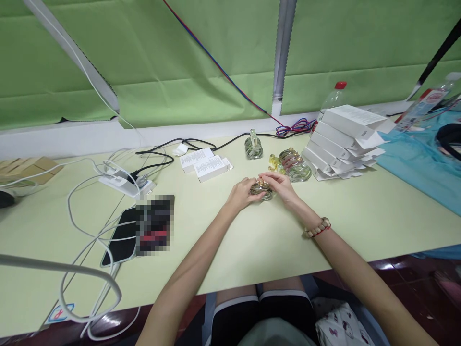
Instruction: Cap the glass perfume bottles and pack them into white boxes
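A small round glass perfume bottle [262, 191] with a gold top lies on the pale green table [259, 240] between both of my hands. My left hand [240, 193] is curled around its left side. My right hand [281, 186] pinches the gold top from the right; a bead bracelet [317, 227] sits on that wrist. Just behind lie several more round glass bottles [292, 164] with gold caps, and one bottle [253, 145] stands upright farther back.
A stack of white cartons [345, 140] leans at the back right, beside a red-capped plastic bottle [333, 98]. Two folded leaflets [206, 163] lie behind my hands. At left are a power strip [124, 182], white and black cables and a dark phone [120, 238]. Blue cloth [421, 163] covers the right.
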Tool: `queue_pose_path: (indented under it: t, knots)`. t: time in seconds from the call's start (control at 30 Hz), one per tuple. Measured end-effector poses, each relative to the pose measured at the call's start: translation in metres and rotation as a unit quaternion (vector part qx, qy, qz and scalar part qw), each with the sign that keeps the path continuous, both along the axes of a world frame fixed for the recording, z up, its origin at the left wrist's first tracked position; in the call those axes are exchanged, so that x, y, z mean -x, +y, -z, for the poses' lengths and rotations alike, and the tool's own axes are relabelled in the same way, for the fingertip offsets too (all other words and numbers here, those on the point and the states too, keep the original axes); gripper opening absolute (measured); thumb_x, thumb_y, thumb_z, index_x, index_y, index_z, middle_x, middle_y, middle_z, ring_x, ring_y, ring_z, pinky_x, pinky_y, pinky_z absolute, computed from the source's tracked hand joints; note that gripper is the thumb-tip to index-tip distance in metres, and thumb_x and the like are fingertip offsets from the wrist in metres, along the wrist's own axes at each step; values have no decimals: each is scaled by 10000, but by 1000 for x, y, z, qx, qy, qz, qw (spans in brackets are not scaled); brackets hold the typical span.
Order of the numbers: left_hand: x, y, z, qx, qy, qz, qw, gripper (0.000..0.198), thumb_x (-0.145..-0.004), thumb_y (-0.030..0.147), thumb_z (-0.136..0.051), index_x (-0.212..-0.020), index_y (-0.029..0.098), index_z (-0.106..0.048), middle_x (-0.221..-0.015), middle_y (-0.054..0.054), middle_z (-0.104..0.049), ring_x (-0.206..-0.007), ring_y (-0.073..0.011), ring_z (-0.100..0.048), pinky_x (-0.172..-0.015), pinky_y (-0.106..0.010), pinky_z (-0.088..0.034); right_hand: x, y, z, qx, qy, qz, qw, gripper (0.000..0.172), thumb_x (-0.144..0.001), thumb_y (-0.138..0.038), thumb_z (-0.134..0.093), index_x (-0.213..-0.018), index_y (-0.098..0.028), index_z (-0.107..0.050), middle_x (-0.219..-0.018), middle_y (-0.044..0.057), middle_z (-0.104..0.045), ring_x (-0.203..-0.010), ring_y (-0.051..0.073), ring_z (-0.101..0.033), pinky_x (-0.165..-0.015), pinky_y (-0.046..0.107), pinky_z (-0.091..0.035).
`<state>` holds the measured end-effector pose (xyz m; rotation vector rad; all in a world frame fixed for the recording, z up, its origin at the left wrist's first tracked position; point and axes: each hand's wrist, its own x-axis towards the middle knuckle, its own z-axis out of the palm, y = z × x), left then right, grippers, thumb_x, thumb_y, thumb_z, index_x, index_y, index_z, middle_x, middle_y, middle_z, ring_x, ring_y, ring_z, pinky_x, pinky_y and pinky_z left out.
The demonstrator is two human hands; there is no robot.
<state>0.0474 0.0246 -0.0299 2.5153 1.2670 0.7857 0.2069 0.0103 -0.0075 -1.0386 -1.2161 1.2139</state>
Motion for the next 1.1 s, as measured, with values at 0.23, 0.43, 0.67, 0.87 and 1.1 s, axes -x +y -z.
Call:
queue_pose_path:
  t: [0.23, 0.43, 0.67, 0.87, 1.1]
  knots:
    - [3, -5, -7, 17, -12, 17, 1000, 318, -907, 408, -284, -802, 204, -504, -690, -14, -483, -696, -158, -498, -649, -271, -393, -5, 1, -2, 46, 18, 39, 998, 317, -699, -414, -573, -898, -190, -675, -955, 57, -699, -380, 9, -345, -367, 192, -253]
    - [5, 0, -1, 19, -60, 11, 998, 425, -936, 363, -140, -731, 203, -478, -665, -25, -479, -733, -169, -488, -683, -294, -397, -10, 4, 0, 108, -4, 124, 986, 282, -666, -306, -566, -888, -166, -670, -954, 69, -694, -405, 14, -410, -354, 163, -251]
    - [3, 1, 1, 17, -71, -22, 997, 447, -935, 371, -152, -667, 203, -468, -637, -29, -503, -738, -172, -488, -668, -307, -396, -7, 6, 10, 45, -68, 110, 991, 258, -676, -286, -541, -858, -158, -672, -869, 47, -678, -459, 49, -484, -420, 191, -356]
    - [4, 0, 1, -6, -94, -22, 995, 469, -931, 389, -169, -562, 212, -398, -569, -28, -463, -693, -172, -476, -652, -316, -394, 0, 2, 10, 17, -56, 24, 998, 219, -643, -276, -620, -819, -165, -690, -845, 42, -683, -613, 87, -562, -536, 200, -432]
    - [8, 3, 5, 13, -218, -91, 972, 514, -927, 375, -178, -506, 204, -417, -566, -29, -505, -663, -149, -518, -654, -294, -418, -5, -1, 12, 3, -144, -50, 988, 360, -704, -263, -580, -1050, -188, -650, -1071, 69, -639, -397, 0, -352, -391, 198, -302]
